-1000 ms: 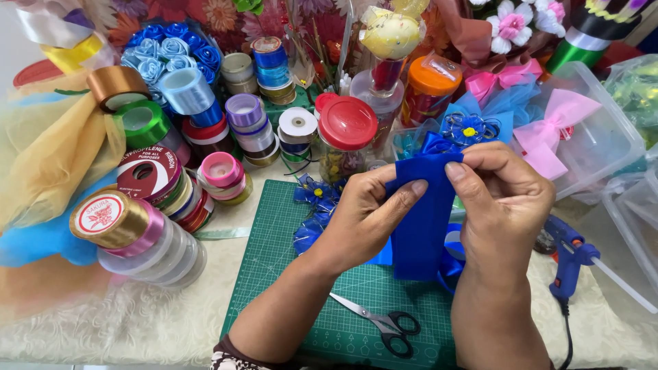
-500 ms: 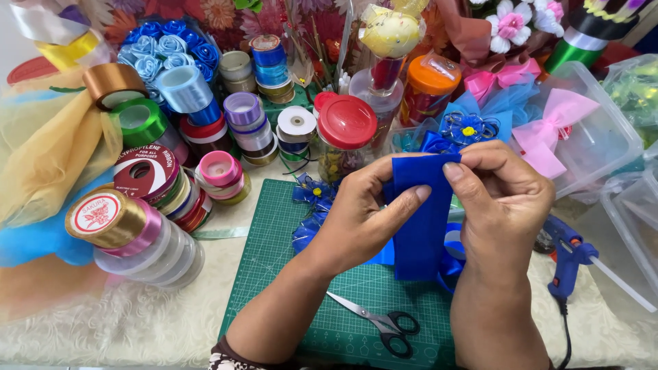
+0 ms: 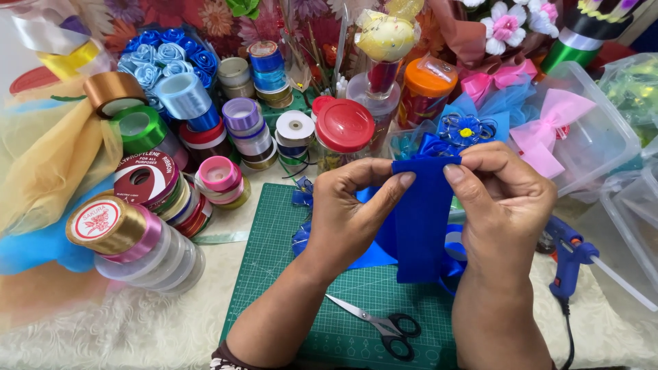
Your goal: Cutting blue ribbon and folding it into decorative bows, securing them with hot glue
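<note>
A wide strip of dark blue ribbon (image 3: pixel 421 223) hangs upright above the green cutting mat (image 3: pixel 274 260). My left hand (image 3: pixel 349 212) pinches its top left edge between thumb and fingers. My right hand (image 3: pixel 504 202) grips the top right corner. More blue ribbon (image 3: pixel 373 257) trails down onto the mat behind my left hand. A pair of black-handled scissors (image 3: pixel 384 323) lies on the mat between my forearms.
Several ribbon spools (image 3: pixel 147 205) are stacked at the left, with blue ribbon roses (image 3: pixel 161 58) behind. A red-lidded jar (image 3: pixel 343 130) and an orange-lidded jar (image 3: pixel 423 89) stand ahead. A blue glue gun (image 3: pixel 567 259) lies at right, beside clear plastic boxes (image 3: pixel 596 147) holding pink bows (image 3: pixel 548 127).
Both hands have raised the ribbon strip slightly and shifted their pinch along its top edge. The other things stay where they were.
</note>
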